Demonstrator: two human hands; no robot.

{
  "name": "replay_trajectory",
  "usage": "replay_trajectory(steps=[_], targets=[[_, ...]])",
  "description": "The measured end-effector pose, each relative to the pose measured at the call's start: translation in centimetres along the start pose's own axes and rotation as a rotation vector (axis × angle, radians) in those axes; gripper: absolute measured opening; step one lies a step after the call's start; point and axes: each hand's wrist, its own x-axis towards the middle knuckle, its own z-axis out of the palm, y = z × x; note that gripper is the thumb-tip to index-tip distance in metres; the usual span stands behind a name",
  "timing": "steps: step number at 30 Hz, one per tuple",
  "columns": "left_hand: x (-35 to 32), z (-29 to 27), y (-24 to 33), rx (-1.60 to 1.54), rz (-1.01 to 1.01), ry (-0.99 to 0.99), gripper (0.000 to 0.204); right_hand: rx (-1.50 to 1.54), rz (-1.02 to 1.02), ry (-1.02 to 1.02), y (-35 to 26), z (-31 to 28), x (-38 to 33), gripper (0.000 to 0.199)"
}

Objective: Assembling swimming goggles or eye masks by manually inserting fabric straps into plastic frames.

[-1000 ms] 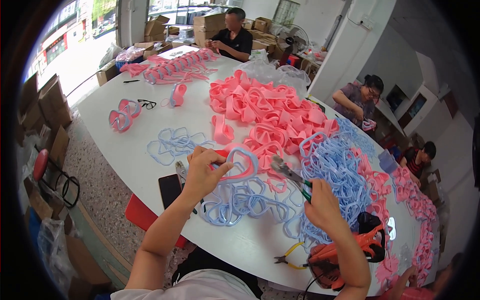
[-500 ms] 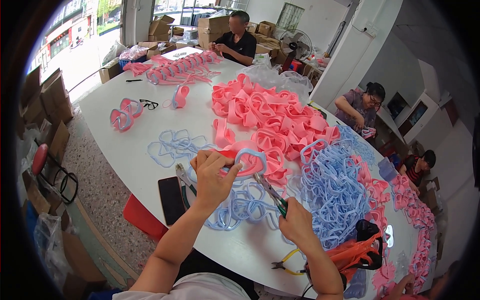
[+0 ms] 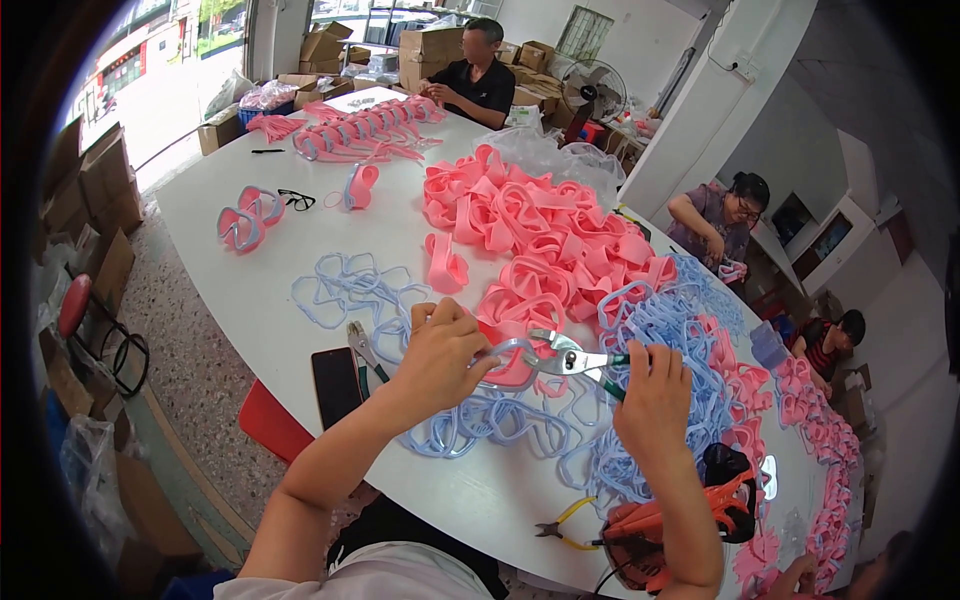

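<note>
My left hand (image 3: 447, 350) is closed on a soft pink goggle piece (image 3: 512, 374) with a pale blue frame ring around its edge, held above the table. My right hand (image 3: 652, 395) grips slip-joint pliers (image 3: 578, 362) with green handles. Their jaws are spread and point left, at the right edge of the blue ring; I cannot tell whether they touch it. Loose pale blue rings (image 3: 455, 428) lie under my hands, and a big heap of blue rings (image 3: 655, 350) is beside my right hand. Beyond the held piece is a heap of pink soft pieces (image 3: 540, 225).
A second pair of pliers (image 3: 362, 345) lies near a dark phone (image 3: 337, 387) at the left. Yellow-handled cutters (image 3: 568, 522) and an orange bag (image 3: 640, 530) are at the near edge. Assembled pink-and-blue goggles (image 3: 240, 228) sit at far left. Three other people sit around the white table (image 3: 230, 300).
The pliers have turned from slanting upward to nearly level, and their jaws have spread. My right hand has moved up and right. My left hand has shifted slightly right with the goggle piece.
</note>
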Motion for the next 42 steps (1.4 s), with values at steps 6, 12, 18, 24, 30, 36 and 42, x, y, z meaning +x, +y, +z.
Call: replay_trajectory(steps=[6, 12, 18, 24, 30, 36, 42], targets=[[0.4, -0.5, 0.5, 0.188, 0.246, -0.184, 0.016, -0.238, -0.252, 0.031, 0.3, -1.6, 2.2, 0.034], [0.4, -0.8, 1.3, 0.283, 0.426, -0.324, 0.019, -0.374, -0.41, 0.032, -0.6, -2.3, 2.8, 0.027], [0.4, -1.1, 1.0, 0.364, 0.443, -0.303, 0.019, -0.443, -0.473, 0.024, -1.0, -2.3, 2.8, 0.007], [1.0, -2.5, -0.1, 0.028, 0.389, -0.168, 0.031, -0.317, -0.477, 0.024, 1.1, -1.9, 2.4, 0.007], [0.4, -3.4, -3.0, -0.451, 0.09, -0.147, 0.025, -0.211, -0.429, -0.015, 1.5, -2.1, 2.0, 0.01], [0.1, -2.4, -2.1, -0.533, 0.017, -0.003, 0.018, 0.099, -0.308, -0.211, 1.5, -0.9, 0.7, 0.028], [0.2, -1.8, -0.6, -0.472, 0.073, 0.041, 0.02, 0.344, -0.117, -0.351, 0.2, -0.3, -0.3, 0.04]])
